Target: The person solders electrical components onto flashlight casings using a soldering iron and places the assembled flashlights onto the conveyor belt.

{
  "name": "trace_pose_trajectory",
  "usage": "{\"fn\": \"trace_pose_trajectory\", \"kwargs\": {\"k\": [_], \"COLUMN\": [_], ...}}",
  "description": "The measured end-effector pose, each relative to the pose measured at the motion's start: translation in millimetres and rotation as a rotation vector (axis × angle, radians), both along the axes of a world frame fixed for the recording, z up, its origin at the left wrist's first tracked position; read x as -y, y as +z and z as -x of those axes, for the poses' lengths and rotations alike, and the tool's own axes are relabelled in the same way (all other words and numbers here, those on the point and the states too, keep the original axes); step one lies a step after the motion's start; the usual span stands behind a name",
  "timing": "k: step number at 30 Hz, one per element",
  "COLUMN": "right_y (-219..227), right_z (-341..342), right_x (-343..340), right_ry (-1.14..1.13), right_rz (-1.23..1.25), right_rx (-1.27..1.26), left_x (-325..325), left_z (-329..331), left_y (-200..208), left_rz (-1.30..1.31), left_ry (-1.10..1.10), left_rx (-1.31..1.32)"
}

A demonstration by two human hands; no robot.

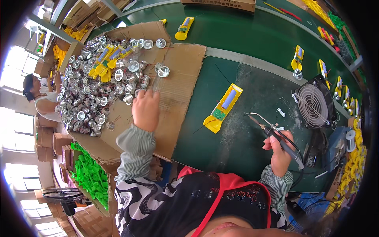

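My left hand is over the cardboard, at the near right edge of a heap of silver lamp reflectors with thin wires. Its fingers bend down beside a reflector; the tips are blurred and partly hidden, so their grip does not show. In my right hand is a soldering iron, its tip pointing left, with a thin curved metal tube alongside. Between the hands, on the green bench, lies a yellow housing holding a blue cylindrical cell and a green circuit board. Dark wires stick out from it.
Cardboard lies under the heap, with several yellow housings on top. A black fan stands right. More yellow units sit along the far green strip. A box of green parts is lower left. A person is beyond the heap.
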State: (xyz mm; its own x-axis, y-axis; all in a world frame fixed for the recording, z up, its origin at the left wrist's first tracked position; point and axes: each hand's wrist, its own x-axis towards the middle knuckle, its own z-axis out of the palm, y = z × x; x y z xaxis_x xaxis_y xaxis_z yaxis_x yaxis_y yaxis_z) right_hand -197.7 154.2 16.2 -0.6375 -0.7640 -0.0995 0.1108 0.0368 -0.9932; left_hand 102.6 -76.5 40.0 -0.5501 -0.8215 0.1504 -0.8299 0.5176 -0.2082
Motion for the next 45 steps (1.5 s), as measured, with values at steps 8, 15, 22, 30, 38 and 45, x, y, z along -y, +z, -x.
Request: {"fn": "trace_pose_trajectory", "kwargs": {"k": [8, 15, 22, 30, 38, 45], "right_y": [0, 2, 7, -2, -11, -13], "right_z": [-7, -10, -11, -18, -24, -27], "right_x": [-5, -1, 6, 20, 38, 44], "right_ry": [0.086, 0.116, 0.172, 0.274, 0.338, 0.349], "right_rz": [0.005, -0.013, -0.025, 0.064, 0.052, 0.051], "right_rx": [0.038, 0.083, 0.081, 0.116, 0.132, 0.137], "left_x": [46, 36, 9, -47, -53, -49], "left_z": [-24, 0, 35, 75, 82, 81], "left_y": [-46, -32, -3, -29, -45, -45], "left_rz": [0.039, -0.035, -0.061, -0.416, -0.571, -0.610], "left_ry": [0.019, -0.230, -0.247, -0.401, -0.323, -0.349], "left_rx": [0.010, -0.434, -0.550, -0.566, -0.626, -0.644]}}
